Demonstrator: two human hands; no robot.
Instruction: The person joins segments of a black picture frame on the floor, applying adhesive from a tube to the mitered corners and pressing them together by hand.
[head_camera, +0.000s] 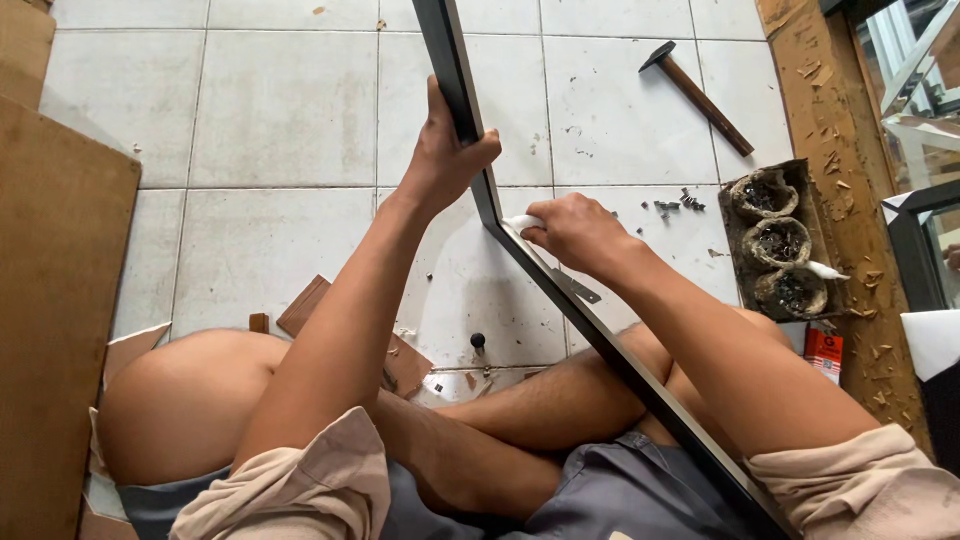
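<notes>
My left hand (445, 150) grips the black frame (560, 290), which leans across my lap. My right hand (575, 232) pinches a small white piece (522, 222) against it. I should press gently and hold steady.

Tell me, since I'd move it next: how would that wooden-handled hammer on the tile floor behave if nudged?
The wooden-handled hammer would probably slide, not roll: it lies flat on smooth white floor tiles. Likely head-heavy, with a dark metal head at one end. Probably rigid.

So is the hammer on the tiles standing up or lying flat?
Lying flat: the hammer rests full-length on the tiled floor, head toward the top, apart from both hands.
</notes>
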